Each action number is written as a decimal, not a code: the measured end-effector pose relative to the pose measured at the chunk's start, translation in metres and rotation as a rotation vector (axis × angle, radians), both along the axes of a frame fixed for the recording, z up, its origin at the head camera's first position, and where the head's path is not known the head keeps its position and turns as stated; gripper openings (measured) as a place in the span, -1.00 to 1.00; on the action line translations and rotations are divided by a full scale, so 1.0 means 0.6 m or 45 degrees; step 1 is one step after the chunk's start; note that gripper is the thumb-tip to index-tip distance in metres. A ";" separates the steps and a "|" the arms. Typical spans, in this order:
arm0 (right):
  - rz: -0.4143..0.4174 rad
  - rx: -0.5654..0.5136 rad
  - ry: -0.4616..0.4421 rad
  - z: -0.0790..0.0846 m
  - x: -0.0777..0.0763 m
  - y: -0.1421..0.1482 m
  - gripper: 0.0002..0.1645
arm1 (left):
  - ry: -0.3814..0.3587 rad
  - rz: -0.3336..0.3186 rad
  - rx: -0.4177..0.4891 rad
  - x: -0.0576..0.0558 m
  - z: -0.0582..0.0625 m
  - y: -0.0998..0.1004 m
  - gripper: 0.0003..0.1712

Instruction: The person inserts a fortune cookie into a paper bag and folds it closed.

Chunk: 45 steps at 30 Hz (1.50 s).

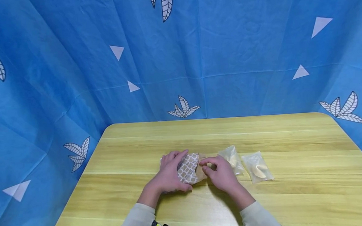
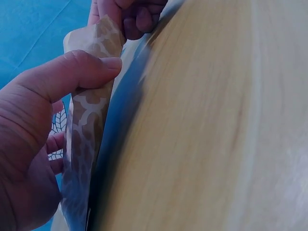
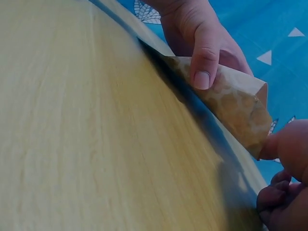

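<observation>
A brown paper bag with a white lattice print lies in front of me on the table, its plain brown mouth end facing right. My left hand grips the bag across its body, thumb on the near side and fingers over the far side. At the mouth, my right hand pinches the bag's edge, its other fingers curled in. The right wrist view shows the bag with its end folded at an angle against the right fingertips. The bag's inside is hidden.
Just right of my right hand lie two small clear plastic bags, one partly behind the hand, the other with a pale curved piece inside. The wooden table ends at a blue patterned curtain behind and at the sides.
</observation>
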State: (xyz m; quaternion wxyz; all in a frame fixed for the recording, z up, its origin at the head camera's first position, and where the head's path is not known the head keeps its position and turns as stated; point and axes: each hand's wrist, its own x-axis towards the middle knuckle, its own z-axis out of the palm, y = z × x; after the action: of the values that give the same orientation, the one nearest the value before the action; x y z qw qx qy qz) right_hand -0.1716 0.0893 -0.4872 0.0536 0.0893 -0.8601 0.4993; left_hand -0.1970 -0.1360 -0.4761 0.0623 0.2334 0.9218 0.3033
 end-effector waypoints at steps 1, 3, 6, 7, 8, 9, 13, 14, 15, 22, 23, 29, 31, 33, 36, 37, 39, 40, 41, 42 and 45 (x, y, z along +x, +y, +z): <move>-0.004 0.009 0.006 0.000 0.000 0.000 -0.78 | -0.001 0.002 0.003 0.000 0.000 0.000 0.45; -0.004 0.014 0.012 0.000 0.000 0.000 -0.79 | -0.002 0.005 0.007 0.000 0.000 0.000 0.45; 0.012 0.024 0.017 0.000 -0.001 0.000 -0.75 | 0.000 0.005 0.005 0.000 0.000 0.002 0.46; 0.023 0.036 0.022 -0.001 -0.002 -0.001 -0.72 | 0.001 0.004 0.004 0.000 -0.001 0.002 0.46; 0.037 0.050 0.024 -0.001 -0.002 -0.001 -0.70 | 0.001 0.002 0.003 0.000 0.000 0.003 0.47; 0.057 0.067 0.027 -0.001 -0.002 -0.002 -0.67 | 0.003 -0.002 0.004 0.000 0.000 0.003 0.47; 0.150 0.136 0.020 -0.001 -0.002 -0.003 -0.51 | 0.003 -0.021 -0.003 0.001 0.001 0.007 0.48; 0.167 0.141 0.011 -0.001 -0.002 -0.003 -0.47 | 0.002 -0.025 -0.005 0.001 0.001 0.007 0.49; 0.182 0.145 0.008 -0.001 -0.002 -0.003 -0.43 | 0.000 -0.028 -0.008 0.001 0.001 0.008 0.49; 0.256 0.139 0.026 -0.001 0.001 0.000 -0.25 | -0.010 -0.029 -0.033 0.002 0.000 0.011 0.52; 0.266 0.134 0.029 -0.001 0.001 0.001 -0.23 | -0.009 -0.031 -0.039 0.002 -0.001 0.011 0.52; 0.290 0.103 0.039 0.000 0.002 0.001 -0.18 | 0.011 -0.050 -0.055 0.001 -0.001 0.015 0.53; 0.289 0.098 0.035 0.000 0.002 0.001 -0.19 | 0.017 -0.052 -0.059 0.000 -0.001 0.016 0.53; 0.286 0.089 0.017 0.000 0.001 0.001 -0.20 | 0.019 -0.052 -0.060 0.001 -0.002 0.016 0.53; 0.264 0.065 -0.021 0.001 0.001 0.002 -0.27 | 0.017 -0.044 -0.063 0.001 -0.001 0.016 0.52; 0.253 0.055 -0.030 0.001 0.001 0.002 -0.31 | 0.019 -0.042 -0.062 0.001 -0.001 0.015 0.52; 0.229 0.046 -0.027 0.001 -0.001 0.003 -0.42 | 0.024 -0.036 -0.058 0.002 0.000 0.015 0.52; 0.213 0.039 -0.018 0.001 -0.001 0.004 -0.49 | 0.025 -0.032 -0.051 0.002 0.001 0.014 0.51; 0.198 0.033 -0.008 0.000 -0.003 0.004 -0.56 | 0.026 -0.028 -0.045 0.001 0.002 0.014 0.51; 0.185 0.021 0.000 0.000 -0.003 0.004 -0.62 | 0.027 -0.022 -0.042 0.001 0.003 0.013 0.50; 0.139 -0.012 0.007 -0.002 -0.005 0.005 -0.72 | 0.026 -0.009 -0.032 0.001 0.003 0.011 0.49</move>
State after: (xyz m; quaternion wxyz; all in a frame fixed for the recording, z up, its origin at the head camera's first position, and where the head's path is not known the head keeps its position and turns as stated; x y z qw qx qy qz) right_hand -0.1749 0.0924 -0.4883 0.0290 0.1370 -0.8514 0.5054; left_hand -0.1963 -0.1295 -0.4741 0.0570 0.2390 0.9253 0.2889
